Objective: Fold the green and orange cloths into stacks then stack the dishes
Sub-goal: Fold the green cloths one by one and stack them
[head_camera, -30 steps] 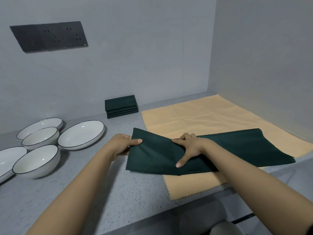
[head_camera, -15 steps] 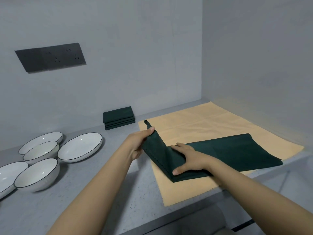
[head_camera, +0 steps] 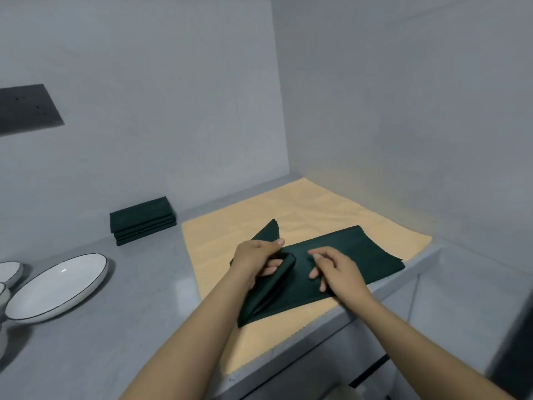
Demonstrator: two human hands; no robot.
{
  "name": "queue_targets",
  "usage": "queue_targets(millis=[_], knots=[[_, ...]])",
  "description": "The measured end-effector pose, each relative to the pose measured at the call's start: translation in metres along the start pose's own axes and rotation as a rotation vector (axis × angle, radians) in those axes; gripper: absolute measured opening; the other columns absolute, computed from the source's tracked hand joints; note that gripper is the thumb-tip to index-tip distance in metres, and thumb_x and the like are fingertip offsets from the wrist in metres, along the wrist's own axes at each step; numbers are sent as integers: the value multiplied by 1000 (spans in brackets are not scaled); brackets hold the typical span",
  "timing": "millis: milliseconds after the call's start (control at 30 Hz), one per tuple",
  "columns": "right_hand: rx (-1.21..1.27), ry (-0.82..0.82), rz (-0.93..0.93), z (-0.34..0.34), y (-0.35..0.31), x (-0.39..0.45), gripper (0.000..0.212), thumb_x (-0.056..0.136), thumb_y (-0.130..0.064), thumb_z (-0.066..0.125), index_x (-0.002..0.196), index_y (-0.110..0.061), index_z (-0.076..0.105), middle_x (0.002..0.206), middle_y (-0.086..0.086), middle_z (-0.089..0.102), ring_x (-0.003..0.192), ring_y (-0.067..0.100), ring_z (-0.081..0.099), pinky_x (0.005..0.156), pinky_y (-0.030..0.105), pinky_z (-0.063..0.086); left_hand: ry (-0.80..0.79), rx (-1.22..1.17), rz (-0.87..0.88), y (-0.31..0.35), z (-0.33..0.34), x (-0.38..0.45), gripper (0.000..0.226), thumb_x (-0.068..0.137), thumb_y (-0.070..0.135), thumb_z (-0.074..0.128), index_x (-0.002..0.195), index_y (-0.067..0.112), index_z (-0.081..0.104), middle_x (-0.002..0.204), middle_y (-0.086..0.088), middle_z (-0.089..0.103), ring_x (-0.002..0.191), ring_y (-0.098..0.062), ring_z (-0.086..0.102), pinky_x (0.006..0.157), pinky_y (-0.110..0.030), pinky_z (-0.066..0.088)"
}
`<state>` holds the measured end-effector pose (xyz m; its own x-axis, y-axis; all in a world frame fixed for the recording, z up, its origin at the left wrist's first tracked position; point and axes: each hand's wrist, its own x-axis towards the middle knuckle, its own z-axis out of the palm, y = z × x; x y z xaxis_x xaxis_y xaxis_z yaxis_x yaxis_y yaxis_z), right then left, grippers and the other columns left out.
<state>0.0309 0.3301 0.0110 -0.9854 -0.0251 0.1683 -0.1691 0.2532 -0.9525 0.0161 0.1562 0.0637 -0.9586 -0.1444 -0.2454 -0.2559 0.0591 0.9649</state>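
A dark green cloth (head_camera: 357, 255), folded into a long strip, lies across a flat orange cloth (head_camera: 314, 209) on the grey counter. My left hand (head_camera: 255, 259) grips the strip's left end and holds it raised, turned over toward the right, with one corner sticking up. My right hand (head_camera: 336, 268) hovers just over the strip's middle with its fingers spread. A stack of folded green cloths (head_camera: 141, 219) sits by the back wall. A large white plate (head_camera: 57, 287) with a dark rim lies at the left.
More white dishes (head_camera: 8, 272) are cut off at the left edge. A black socket panel (head_camera: 26, 109) hangs on the back wall. The right wall borders the orange cloth. The counter's front edge (head_camera: 331, 327) runs diagonally beneath my forearms.
My left hand has carried the green strip's left end up and over to the right. My right hand has lifted its palm from the fold. The view has swung right, hiding most dishes.
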Motion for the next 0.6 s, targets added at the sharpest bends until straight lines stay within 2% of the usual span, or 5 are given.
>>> queue_targets(millis=[234,367,467,534,601], knots=[[-55,-68,27,1,4,-2,16,94,-40,48,102,-32,59,65,-2,60,51,10,53,54,18,43,-16,131,12,-21,23,10,23,84,29,72,82,7,63,74,-7,66,56,-13,62,44,-19,49],[-250,-83,-23,2,9,0,21,86,-29,61,106,-36,56,58,-7,56,61,10,57,65,29,47,114,282,182,-25,18,13,21,89,30,64,79,11,66,73,-1,65,61,-12,60,49,-17,43],[-324,-110,-35,2,10,0,27,81,-19,60,99,-39,58,60,-9,58,63,7,57,66,28,48,277,714,461,-31,4,17,17,92,26,55,93,19,70,91,6,65,91,-13,58,72,-22,43],[-351,-130,-50,2,10,-1,26,80,-17,60,93,-39,61,57,-11,56,59,4,53,62,25,45,233,987,536,-38,-5,23,29,95,29,48,118,25,64,126,2,58,121,-18,47,99,-31,34],[-374,-140,-63,2,11,-1,26,79,-16,59,89,-40,62,55,-11,54,57,3,51,59,22,42,111,1176,484,-45,-10,28,43,99,37,38,140,29,45,153,-3,32,142,-21,23,114,-35,13]])
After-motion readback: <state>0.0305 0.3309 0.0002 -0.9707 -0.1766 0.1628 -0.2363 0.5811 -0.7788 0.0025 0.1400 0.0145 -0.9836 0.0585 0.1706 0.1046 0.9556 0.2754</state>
